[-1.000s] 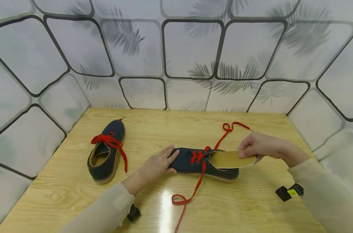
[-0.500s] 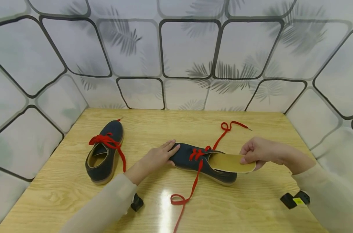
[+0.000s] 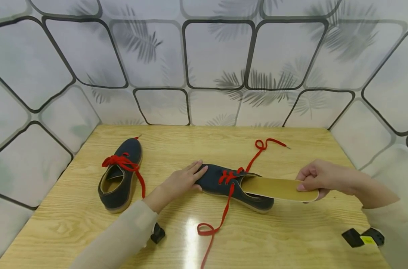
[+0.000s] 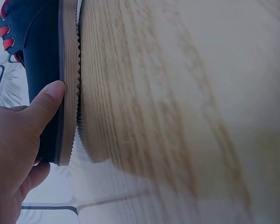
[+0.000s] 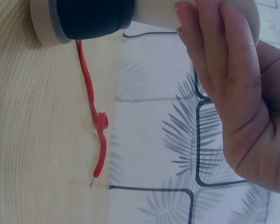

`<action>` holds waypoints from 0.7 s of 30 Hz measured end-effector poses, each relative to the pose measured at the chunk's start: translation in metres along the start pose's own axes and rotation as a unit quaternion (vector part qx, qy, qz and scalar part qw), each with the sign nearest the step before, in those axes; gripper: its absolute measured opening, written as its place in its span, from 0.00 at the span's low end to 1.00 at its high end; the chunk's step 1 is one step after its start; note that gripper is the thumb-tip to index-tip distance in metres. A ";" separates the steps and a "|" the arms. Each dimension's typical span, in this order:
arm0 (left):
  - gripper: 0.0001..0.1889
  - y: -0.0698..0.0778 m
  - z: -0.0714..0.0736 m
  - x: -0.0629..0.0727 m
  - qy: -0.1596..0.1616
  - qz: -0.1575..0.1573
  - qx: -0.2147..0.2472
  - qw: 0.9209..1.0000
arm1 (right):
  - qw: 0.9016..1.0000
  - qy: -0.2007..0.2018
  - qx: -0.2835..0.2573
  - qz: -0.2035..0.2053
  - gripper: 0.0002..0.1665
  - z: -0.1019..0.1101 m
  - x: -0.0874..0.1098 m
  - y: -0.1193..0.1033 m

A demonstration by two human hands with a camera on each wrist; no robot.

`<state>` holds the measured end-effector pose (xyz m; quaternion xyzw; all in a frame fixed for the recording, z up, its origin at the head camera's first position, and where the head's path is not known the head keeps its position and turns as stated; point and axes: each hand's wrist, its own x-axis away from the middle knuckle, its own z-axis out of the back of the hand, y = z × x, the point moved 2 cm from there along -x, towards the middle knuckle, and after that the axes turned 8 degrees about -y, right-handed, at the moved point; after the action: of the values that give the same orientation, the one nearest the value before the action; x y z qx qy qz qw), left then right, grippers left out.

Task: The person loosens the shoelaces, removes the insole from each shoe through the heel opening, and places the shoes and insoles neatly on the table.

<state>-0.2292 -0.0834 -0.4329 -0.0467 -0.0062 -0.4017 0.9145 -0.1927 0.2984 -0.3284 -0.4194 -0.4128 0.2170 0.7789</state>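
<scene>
A navy shoe (image 3: 221,179) with red laces lies on the table, toe to the left. My left hand (image 3: 180,183) holds it by the toe; in the left wrist view the thumb (image 4: 49,100) presses the side above the ribbed sole (image 4: 69,84). A tan insole (image 3: 274,186) sticks well out of the shoe's opening, its front part hidden inside. Its heel end is pinched between thumb and fingers of my right hand (image 3: 328,181). From the right wrist the pale underside of the insole (image 5: 154,13) shows behind the shoe's heel (image 5: 93,18).
A second navy shoe (image 3: 121,179) with a tied red lace stands at the left. The first shoe's loose lace ends trail over the wooden table (image 3: 177,145), one lace (image 3: 259,149) toward the back, another lace (image 3: 207,231) toward the front. A patterned sheet (image 3: 221,56) rises behind.
My right hand has moved right, drawing the insole farther out of the shoe. The shoe has turned slightly, heel toward the front, with my left hand still at its toe.
</scene>
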 end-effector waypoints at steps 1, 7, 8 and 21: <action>0.36 0.000 0.000 0.000 -0.001 0.000 -0.002 1.000 | 1.000 -0.002 -0.002 0.002 0.13 0.000 0.003 0.000; 0.37 0.000 0.001 -0.001 -0.005 0.004 -0.010 1.000 | 1.000 -0.005 -0.005 0.003 0.13 0.001 0.014 0.000; 0.37 0.000 0.001 -0.001 -0.005 0.003 -0.012 1.000 | 1.000 -0.006 -0.006 0.003 0.13 0.001 0.016 0.000; 0.36 -0.001 0.004 0.000 -0.018 -0.003 0.002 1.000 | 0.999 -0.016 -0.012 -0.026 0.13 0.004 0.042 0.002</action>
<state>-0.2301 -0.0835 -0.4288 -0.0524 -0.0231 -0.4038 0.9131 -0.1720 0.3297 -0.3092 -0.4143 -0.4384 0.1978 0.7727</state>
